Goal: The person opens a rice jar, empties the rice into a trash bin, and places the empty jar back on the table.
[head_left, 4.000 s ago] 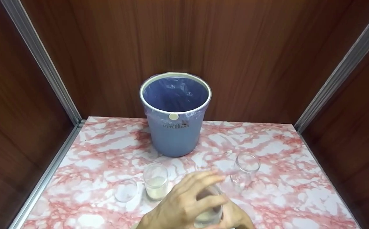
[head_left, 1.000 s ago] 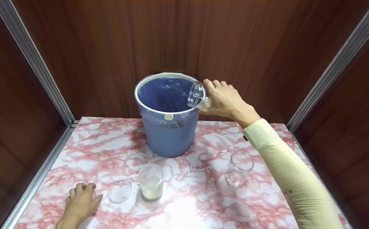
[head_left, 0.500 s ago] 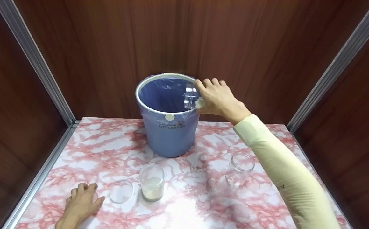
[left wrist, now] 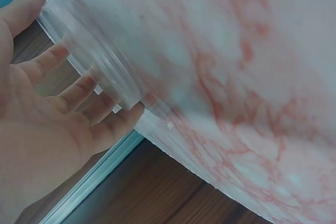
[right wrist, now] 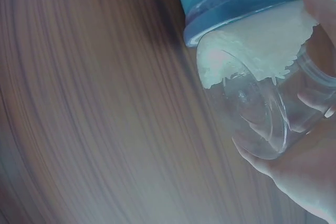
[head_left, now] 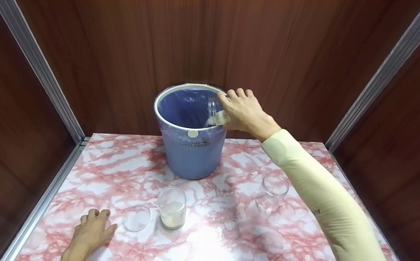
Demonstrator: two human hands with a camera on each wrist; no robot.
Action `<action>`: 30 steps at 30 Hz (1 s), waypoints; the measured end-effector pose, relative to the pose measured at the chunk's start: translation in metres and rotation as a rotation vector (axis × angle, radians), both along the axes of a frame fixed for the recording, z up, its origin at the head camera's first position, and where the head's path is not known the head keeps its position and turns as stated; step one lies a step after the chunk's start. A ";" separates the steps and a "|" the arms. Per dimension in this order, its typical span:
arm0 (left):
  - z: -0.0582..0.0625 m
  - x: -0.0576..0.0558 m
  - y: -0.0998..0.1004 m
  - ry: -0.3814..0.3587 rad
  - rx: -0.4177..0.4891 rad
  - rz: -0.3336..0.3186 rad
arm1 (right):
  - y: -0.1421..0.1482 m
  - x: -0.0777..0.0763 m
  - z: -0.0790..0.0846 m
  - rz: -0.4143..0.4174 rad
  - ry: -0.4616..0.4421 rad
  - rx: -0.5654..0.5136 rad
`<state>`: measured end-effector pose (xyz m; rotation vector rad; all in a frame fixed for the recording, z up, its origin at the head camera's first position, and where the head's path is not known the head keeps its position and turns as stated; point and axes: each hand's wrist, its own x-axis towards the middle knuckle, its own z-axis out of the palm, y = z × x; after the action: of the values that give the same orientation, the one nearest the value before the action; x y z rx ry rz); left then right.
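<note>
My right hand (head_left: 244, 110) grips a clear jar (right wrist: 247, 103), tipped on its side with its mouth over the bin (head_left: 195, 152). White powdery or grainy stuff (right wrist: 257, 45) lies along the jar's lower side. My left hand (head_left: 88, 232) is at the table's left, fingers bent; in the left wrist view its thumb and fingertips hold a clear round lid (left wrist: 92, 51), hidden from the head view. To its right lies another clear lid (head_left: 137, 218), beside an upright clear jar (head_left: 172, 208) partly filled with pale stuff.
The blue bin has a pale rim and a plastic liner, and stands near the back wall. A clear jar (head_left: 272, 192) with no visible contents stands at the right, close to my sleeve (head_left: 315, 188). Wood-grain panels enclose the marbled table (head_left: 123, 159) on three sides.
Both hands were together on a jar at the front; now they are apart. The right hand, over the bin, has shifted slightly left and the stuff has slid towards the jar's mouth.
</note>
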<state>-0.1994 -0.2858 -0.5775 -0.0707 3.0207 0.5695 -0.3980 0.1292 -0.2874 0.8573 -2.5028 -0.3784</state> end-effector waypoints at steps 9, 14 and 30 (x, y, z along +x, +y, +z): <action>0.002 -0.001 0.000 -0.005 0.003 -0.016 | -0.007 -0.001 0.000 -0.006 0.033 0.049; 0.002 -0.002 -0.001 0.005 -0.009 -0.021 | -0.011 0.000 0.002 0.004 0.056 0.072; -0.002 0.000 0.000 0.007 -0.028 -0.024 | -0.018 0.004 -0.002 0.002 0.076 0.120</action>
<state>-0.1991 -0.2857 -0.5794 -0.0341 3.0320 0.5268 -0.3942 0.1107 -0.2889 0.8743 -2.4297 -0.5543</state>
